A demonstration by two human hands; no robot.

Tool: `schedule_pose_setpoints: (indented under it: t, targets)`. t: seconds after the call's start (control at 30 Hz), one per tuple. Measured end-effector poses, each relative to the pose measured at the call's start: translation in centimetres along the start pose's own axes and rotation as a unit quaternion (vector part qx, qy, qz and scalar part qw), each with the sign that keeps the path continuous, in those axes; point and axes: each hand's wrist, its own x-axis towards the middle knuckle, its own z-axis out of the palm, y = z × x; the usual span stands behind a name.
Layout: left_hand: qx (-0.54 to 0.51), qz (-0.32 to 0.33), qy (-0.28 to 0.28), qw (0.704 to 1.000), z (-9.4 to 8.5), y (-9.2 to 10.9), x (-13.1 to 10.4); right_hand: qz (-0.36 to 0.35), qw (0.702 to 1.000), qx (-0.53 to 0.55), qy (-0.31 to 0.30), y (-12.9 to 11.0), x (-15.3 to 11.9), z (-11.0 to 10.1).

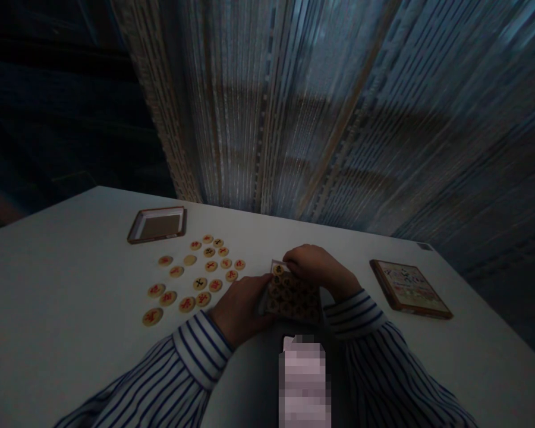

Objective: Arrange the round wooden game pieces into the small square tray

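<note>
A small clear tray (270, 304) filled with round xiangqi pieces (294, 294) sits on the white table in front of me. My left hand (243, 306) is wrapped round the tray's left side. My right hand (318, 267) reaches over its far right corner with fingers curled down; whatever they pinch there is hidden. Left of the tray lie several loose round pieces (215, 285), most with red characters, some with black, and one blank face up (189, 260).
An open, shallow box half (157, 227) lies at the back left of the table (71, 267). A printed box lid (412, 285) lies at the right. Near the front edge is a pixelated object (305, 380). String curtains (267, 107) hang behind.
</note>
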Motion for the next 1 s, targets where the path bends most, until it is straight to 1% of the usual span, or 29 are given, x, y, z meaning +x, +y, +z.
schedule_pose_setpoints:
  t: [0.3, 0.37, 0.47, 0.57, 0.63, 0.7, 0.8, 1.0]
  targets:
    - [-0.004, 0.005, -0.009, 1.000, -0.2, 0.1, 0.1, 0.003, 1.000, -0.003, -0.009, -0.1, 0.1, 0.0]
    - [-0.003, 0.008, -0.005, 1.000, -0.3, 0.2, 0.1, 0.004, 1.000, -0.004, -0.003, -0.2, 0.0, -0.3]
    - [0.006, 0.009, 0.023, 1.000, -0.6, 0.6, 0.1, 0.025, 0.998, -0.016, 0.049, -0.3, -0.1, -0.9]
    - [0.028, -0.017, 0.083, 0.996, -1.0, 1.1, 0.1, 0.065, 0.989, -0.029, 0.127, -0.7, -0.4, -1.6]
    - [0.045, -0.037, 0.122, 0.991, -1.3, 1.2, 0.2, 0.090, 0.982, -0.034, 0.165, -0.9, -0.5, -1.9]
    - [0.058, -0.044, 0.148, 0.986, -1.5, 1.0, 0.3, 0.107, 0.975, -0.036, 0.193, -1.1, -0.7, -2.1]
    - [0.069, -0.038, 0.163, 0.983, -1.7, 0.6, 0.4, 0.112, 0.966, -0.030, 0.231, -1.3, -0.8, -2.0]
    - [0.081, -0.027, 0.169, 0.982, -1.9, 0.5, 0.3, 0.091, 0.955, -0.016, 0.283, -1.4, -1.1, -2.5]
